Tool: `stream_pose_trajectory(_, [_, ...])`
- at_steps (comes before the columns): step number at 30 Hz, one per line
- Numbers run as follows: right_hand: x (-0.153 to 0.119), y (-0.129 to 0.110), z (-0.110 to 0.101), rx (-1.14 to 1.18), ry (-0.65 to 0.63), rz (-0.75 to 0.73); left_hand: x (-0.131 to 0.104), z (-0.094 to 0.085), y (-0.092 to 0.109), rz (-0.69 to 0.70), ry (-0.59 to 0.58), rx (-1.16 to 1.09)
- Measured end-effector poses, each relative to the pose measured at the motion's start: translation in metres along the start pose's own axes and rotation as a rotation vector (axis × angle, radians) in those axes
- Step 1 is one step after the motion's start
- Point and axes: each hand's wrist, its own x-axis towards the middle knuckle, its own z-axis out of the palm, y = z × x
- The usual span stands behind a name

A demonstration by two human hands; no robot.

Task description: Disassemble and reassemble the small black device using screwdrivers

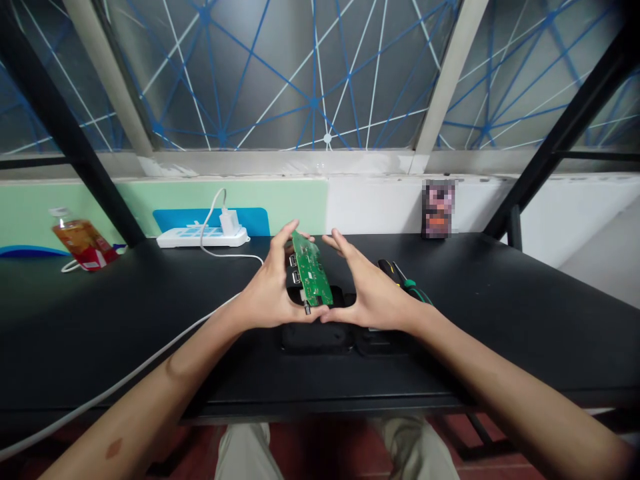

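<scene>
A green circuit board [312, 270] is held up on a slant above the table, with metal ports along its left edge. My left hand [273, 283] grips it by that edge, thumb low near a small metal connector. Facing it from the other side, my right hand [375, 290] has its fingers apart; its thumb tip is close to the board's lower corner, and I cannot tell whether it touches. Beneath the hands lie black plastic casing parts [316, 338], partly hidden by the hands.
Behind my right hand lie tools, one a green-handled screwdriver [411, 285]. A white power strip [200, 237] with a plugged-in charger [229, 222] sits at the back; its white cable [165, 353] runs across the left. A drink bottle [84, 241] and a pixelated box [438, 210] stand farther out.
</scene>
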Motion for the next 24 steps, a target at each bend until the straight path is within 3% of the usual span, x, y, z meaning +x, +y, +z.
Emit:
stream_pose_trajectory(6, [0.002, 0.001, 0.005, 0.263, -0.001, 0.004, 0.001, 0.0, -0.001, 0.096, -0.037, -0.033])
stream_pose_trajectory(16, [0.001, 0.004, 0.002, 0.301, 0.051, 0.042, 0.001, -0.005, -0.009, 0.133, -0.057, -0.047])
stream_pose_trajectory(24, [0.002, 0.013, 0.002, 0.092, 0.172, 0.077, -0.006, -0.008, -0.021, -0.064, -0.136, 0.162])
